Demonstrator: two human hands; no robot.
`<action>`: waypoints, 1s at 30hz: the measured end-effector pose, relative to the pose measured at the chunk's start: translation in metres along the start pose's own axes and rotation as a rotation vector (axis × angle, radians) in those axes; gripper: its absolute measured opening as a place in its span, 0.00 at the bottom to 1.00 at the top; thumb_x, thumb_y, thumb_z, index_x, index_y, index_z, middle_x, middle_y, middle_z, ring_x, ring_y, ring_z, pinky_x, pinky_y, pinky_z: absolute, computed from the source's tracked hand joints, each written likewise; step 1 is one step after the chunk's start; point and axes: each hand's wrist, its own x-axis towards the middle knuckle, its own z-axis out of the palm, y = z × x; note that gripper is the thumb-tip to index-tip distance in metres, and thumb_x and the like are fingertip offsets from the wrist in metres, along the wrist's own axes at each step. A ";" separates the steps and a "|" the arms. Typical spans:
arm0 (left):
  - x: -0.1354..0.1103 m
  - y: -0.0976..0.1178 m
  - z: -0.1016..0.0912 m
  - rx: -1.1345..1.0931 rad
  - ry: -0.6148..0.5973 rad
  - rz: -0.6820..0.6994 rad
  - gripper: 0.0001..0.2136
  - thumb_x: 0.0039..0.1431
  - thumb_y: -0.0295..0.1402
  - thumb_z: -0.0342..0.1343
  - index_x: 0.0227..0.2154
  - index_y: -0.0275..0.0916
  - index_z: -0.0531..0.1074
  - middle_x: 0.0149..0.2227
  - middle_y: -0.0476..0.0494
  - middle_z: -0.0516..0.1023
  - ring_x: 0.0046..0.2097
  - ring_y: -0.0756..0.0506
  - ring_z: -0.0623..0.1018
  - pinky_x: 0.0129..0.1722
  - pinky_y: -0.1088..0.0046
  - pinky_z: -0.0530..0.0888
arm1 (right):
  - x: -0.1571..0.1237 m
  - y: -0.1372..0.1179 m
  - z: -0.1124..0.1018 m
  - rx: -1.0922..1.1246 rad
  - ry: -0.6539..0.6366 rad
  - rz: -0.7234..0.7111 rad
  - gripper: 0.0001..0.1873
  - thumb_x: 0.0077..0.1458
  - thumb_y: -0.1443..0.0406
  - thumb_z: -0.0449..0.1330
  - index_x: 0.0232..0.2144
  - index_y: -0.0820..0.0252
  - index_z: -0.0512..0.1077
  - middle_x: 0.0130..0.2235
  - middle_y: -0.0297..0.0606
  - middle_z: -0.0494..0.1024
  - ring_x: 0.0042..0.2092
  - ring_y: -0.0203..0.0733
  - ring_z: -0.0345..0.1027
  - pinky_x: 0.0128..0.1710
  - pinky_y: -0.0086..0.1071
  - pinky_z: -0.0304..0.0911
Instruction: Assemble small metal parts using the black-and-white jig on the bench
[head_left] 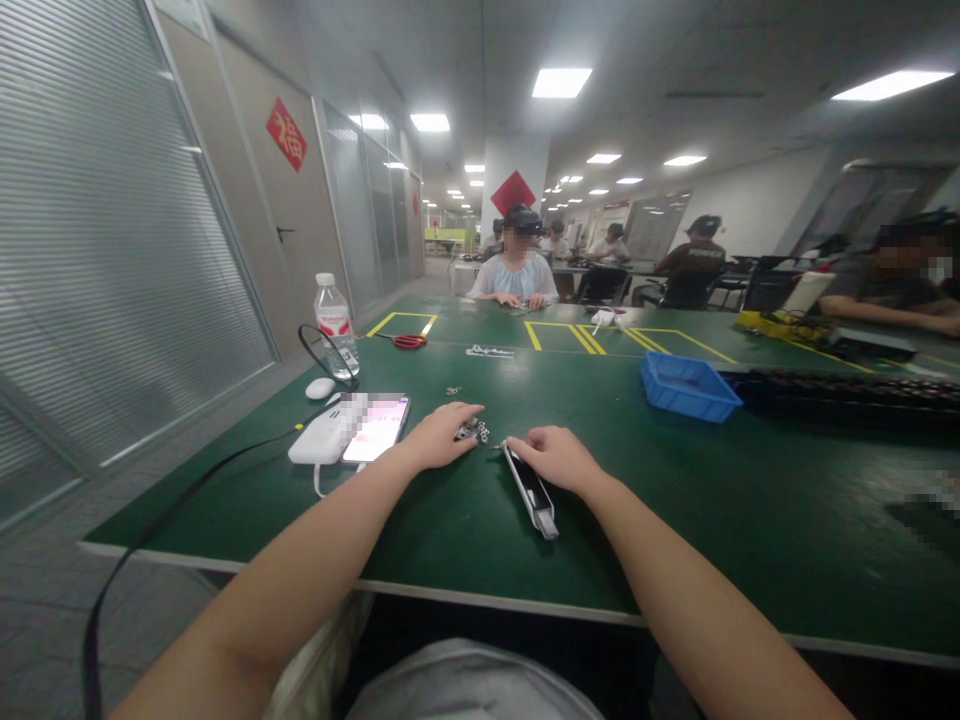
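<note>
My left hand (444,437) rests on the green table with its thumb and fingers apart. Between them lies a small cluster of shiny metal pieces (482,432), too small to name. My right hand (559,458) is closed over the far end of a slim white case with a dark top (531,486), its thumb lying on that end. A thin pointed bit (496,447) juts out just beyond the thumb; I cannot tell whether it belongs to the case. A squared grey end (547,524) sticks out of the case toward me. The right fingertips are partly hidden.
Left of my hands lie a lit phone (381,428), a white power bank (319,440) and a water bottle (335,325). Red-handled scissors (409,342) and small metal bits (453,391) lie farther back. A blue tray (688,388) stands right. A person (515,272) sits opposite.
</note>
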 end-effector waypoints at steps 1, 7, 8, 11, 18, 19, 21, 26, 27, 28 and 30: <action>0.000 -0.001 -0.001 -0.003 -0.001 -0.010 0.25 0.54 0.34 0.53 0.56 0.39 0.60 0.56 0.38 0.66 0.56 0.42 0.66 0.56 0.64 0.64 | 0.001 0.002 -0.001 0.006 0.006 -0.011 0.26 0.53 0.47 0.48 0.18 0.60 0.68 0.21 0.36 0.71 0.24 0.35 0.59 0.24 0.28 0.48; 0.000 -0.002 -0.008 0.034 -0.007 -0.081 0.28 0.51 0.36 0.56 0.56 0.39 0.60 0.56 0.39 0.65 0.56 0.41 0.66 0.56 0.64 0.63 | 0.003 0.012 -0.003 0.058 0.027 -0.057 0.24 0.54 0.49 0.48 0.21 0.60 0.71 0.22 0.35 0.71 0.26 0.35 0.61 0.26 0.27 0.50; 0.000 -0.002 -0.008 0.038 -0.008 -0.098 0.29 0.51 0.37 0.57 0.56 0.38 0.60 0.57 0.39 0.65 0.56 0.40 0.66 0.56 0.64 0.63 | 0.003 0.013 -0.004 0.062 0.029 -0.065 0.24 0.54 0.49 0.48 0.21 0.60 0.71 0.22 0.35 0.71 0.26 0.35 0.61 0.26 0.27 0.50; 0.000 -0.003 -0.009 0.029 -0.033 -0.160 0.29 0.52 0.40 0.55 0.57 0.36 0.60 0.56 0.37 0.66 0.55 0.39 0.67 0.55 0.64 0.65 | 0.003 0.014 -0.004 0.064 0.045 -0.076 0.24 0.54 0.50 0.48 0.21 0.60 0.71 0.23 0.35 0.71 0.26 0.35 0.61 0.27 0.27 0.51; 0.003 -0.006 -0.009 0.045 0.029 -0.229 0.21 0.52 0.33 0.53 0.50 0.38 0.66 0.44 0.41 0.75 0.43 0.43 0.74 0.43 0.69 0.71 | 0.003 0.016 -0.005 0.073 0.062 -0.090 0.23 0.54 0.51 0.48 0.22 0.60 0.71 0.23 0.35 0.71 0.26 0.35 0.61 0.27 0.28 0.51; 0.003 -0.006 -0.009 0.047 0.045 -0.229 0.20 0.51 0.32 0.53 0.49 0.38 0.67 0.41 0.42 0.75 0.41 0.44 0.75 0.41 0.70 0.71 | 0.004 0.016 -0.005 0.071 0.065 -0.090 0.23 0.54 0.51 0.48 0.22 0.60 0.71 0.23 0.35 0.71 0.26 0.35 0.61 0.27 0.28 0.51; 0.003 -0.006 -0.009 0.044 0.064 -0.226 0.18 0.51 0.30 0.53 0.46 0.38 0.70 0.37 0.44 0.75 0.37 0.46 0.74 0.38 0.72 0.71 | 0.004 0.017 -0.005 0.070 0.069 -0.089 0.23 0.54 0.51 0.48 0.21 0.60 0.71 0.23 0.35 0.71 0.26 0.34 0.60 0.27 0.28 0.51; 0.004 -0.006 -0.010 0.011 0.105 -0.205 0.15 0.49 0.26 0.51 0.41 0.39 0.72 0.32 0.46 0.74 0.34 0.47 0.73 0.35 0.73 0.69 | 0.005 0.019 -0.004 0.080 0.076 -0.093 0.22 0.54 0.52 0.49 0.22 0.61 0.72 0.23 0.35 0.72 0.26 0.34 0.61 0.26 0.28 0.51; 0.005 -0.007 -0.010 0.005 0.121 -0.204 0.14 0.49 0.26 0.51 0.41 0.39 0.72 0.32 0.46 0.74 0.34 0.47 0.73 0.35 0.73 0.69 | 0.005 0.020 -0.003 0.082 0.082 -0.096 0.22 0.53 0.52 0.49 0.22 0.61 0.72 0.23 0.35 0.72 0.26 0.34 0.61 0.26 0.28 0.51; 0.005 -0.007 -0.009 -0.004 0.141 -0.205 0.14 0.49 0.26 0.51 0.40 0.39 0.72 0.32 0.46 0.74 0.33 0.47 0.73 0.35 0.73 0.69 | 0.006 0.020 -0.003 0.084 0.087 -0.099 0.21 0.53 0.52 0.49 0.23 0.61 0.72 0.24 0.35 0.73 0.26 0.34 0.62 0.26 0.28 0.51; 0.006 -0.007 -0.009 -0.030 0.196 -0.205 0.14 0.50 0.26 0.51 0.40 0.39 0.72 0.32 0.46 0.74 0.34 0.47 0.73 0.35 0.72 0.69 | 0.007 0.022 -0.002 0.088 0.096 -0.106 0.21 0.53 0.53 0.50 0.23 0.61 0.73 0.24 0.35 0.73 0.26 0.35 0.62 0.26 0.28 0.51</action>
